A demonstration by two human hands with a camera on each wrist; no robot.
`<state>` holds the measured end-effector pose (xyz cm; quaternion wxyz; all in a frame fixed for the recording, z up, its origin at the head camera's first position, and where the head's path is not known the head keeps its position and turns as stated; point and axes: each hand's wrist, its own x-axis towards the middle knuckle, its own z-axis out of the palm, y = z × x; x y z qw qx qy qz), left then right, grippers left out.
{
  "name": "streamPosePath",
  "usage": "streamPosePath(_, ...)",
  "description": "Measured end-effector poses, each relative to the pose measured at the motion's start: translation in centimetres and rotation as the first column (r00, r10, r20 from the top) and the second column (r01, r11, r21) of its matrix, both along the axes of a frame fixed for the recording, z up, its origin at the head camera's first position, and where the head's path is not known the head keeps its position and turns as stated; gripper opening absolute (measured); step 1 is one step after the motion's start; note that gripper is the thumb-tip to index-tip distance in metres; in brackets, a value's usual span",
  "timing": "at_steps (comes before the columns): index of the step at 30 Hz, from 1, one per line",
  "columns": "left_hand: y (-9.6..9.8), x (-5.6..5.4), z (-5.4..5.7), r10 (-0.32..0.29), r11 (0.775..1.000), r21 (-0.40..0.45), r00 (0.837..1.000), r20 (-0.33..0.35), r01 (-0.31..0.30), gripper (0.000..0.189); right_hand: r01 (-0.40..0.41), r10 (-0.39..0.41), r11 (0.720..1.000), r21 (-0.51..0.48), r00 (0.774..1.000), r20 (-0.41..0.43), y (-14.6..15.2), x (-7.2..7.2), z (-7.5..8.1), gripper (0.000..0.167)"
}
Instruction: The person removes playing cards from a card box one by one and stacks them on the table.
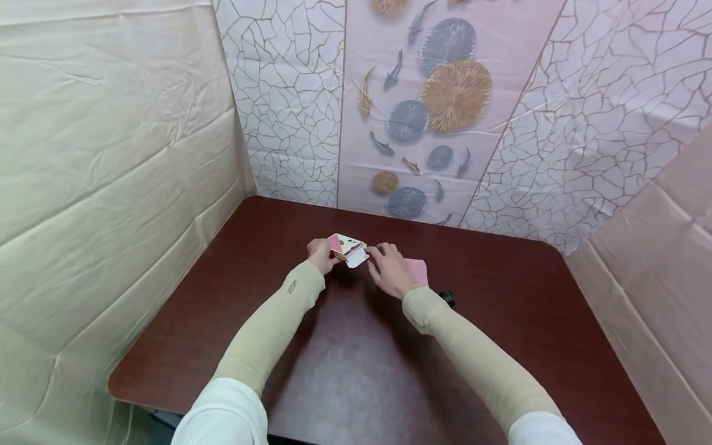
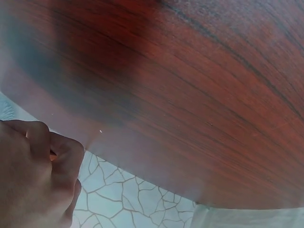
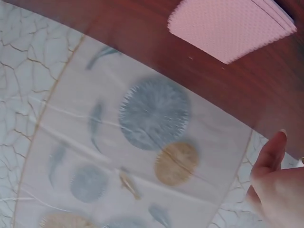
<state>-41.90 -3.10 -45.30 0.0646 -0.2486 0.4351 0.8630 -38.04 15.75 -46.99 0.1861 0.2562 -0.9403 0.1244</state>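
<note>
My left hand grips a small carton, white with pink and yellow parts. The carton's end stands open toward the right, a white flap folded out and down. In the left wrist view the left hand shows only its bent knuckles, the carton hidden. My right hand reaches in from the right, fingertips right at the carton's open end. At the edge of the right wrist view the right hand has a finger extended. Beyond it lies a pink textured stack with layered edges.
Both hands work over a dark red-brown wooden table. A small black object sits beside the right wrist, near the pink stack. Patterned cloth hangs behind the table, and pale fabric walls stand at the sides.
</note>
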Motion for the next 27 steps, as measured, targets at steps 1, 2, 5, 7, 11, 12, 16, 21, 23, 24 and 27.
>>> streamPosePath(1,0.0,0.0,0.1,-0.006,1.000,-0.003,1.000,-0.003,0.006,0.043,-0.016,0.016,1.000,0.002,1.000,-0.006,-0.4,0.0,0.1,0.035)
streamPosePath(2,0.1,0.0,0.2,-0.015,1.000,-0.007,1.000,-0.005,0.015,0.043,-0.024,0.024,1.000,0.002,1.000,-0.010,-0.8,0.0,0.1,0.035)
streamPosePath(5,0.4,0.1,0.6,-0.047,0.999,-0.021,0.999,-0.008,0.047,0.042,-0.024,0.024,1.000,0.004,1.000,-0.007,-1.5,0.0,0.2,0.035)
streamPosePath(7,0.5,0.1,0.8,-0.067,0.997,-0.034,0.998,-0.010,0.066,0.042,-0.020,0.020,1.000,0.012,1.000,-0.008,-1.9,0.1,0.2,0.032)
streamPosePath(11,0.6,0.2,0.8,-0.088,0.995,-0.048,0.996,-0.009,0.087,0.041,-0.022,0.023,0.999,0.024,0.999,-0.028,-2.3,0.1,0.0,0.024)
streamPosePath(12,0.5,0.2,0.7,-0.089,0.995,-0.046,0.996,-0.007,0.088,0.040,-0.025,0.026,0.999,0.026,0.999,-0.045,-2.3,0.1,0.0,0.022)
streamPosePath(16,0.3,0.3,0.7,-0.084,0.996,-0.033,0.996,-0.001,0.084,0.040,-0.036,0.037,0.999,0.003,0.990,-0.134,-2.4,-0.1,0.0,0.019)
streamPosePath(21,-0.5,0.3,0.3,-0.036,0.999,-0.028,0.999,-0.002,0.036,0.042,-0.085,0.073,0.995,-0.046,0.973,-0.217,-2.5,-0.1,0.2,0.019)
streamPosePath(23,-0.7,0.1,0.0,-0.015,0.999,-0.030,1.000,-0.003,0.015,0.042,-0.100,0.087,0.993,-0.054,0.974,-0.209,-2.4,0.0,0.3,0.019)
streamPosePath(24,-0.9,-0.3,-0.7,-0.011,0.999,-0.030,0.999,-0.032,0.010,0.040,-0.101,0.090,0.993,-0.053,0.978,-0.191,-2.4,0.1,0.3,0.021)
streamPosePath(27,-0.8,-1.3,-2.1,-0.008,0.999,-0.043,1.000,-0.028,0.007,0.038,-0.073,0.069,0.996,-0.059,0.995,-0.075,-2.6,0.5,0.5,0.032)
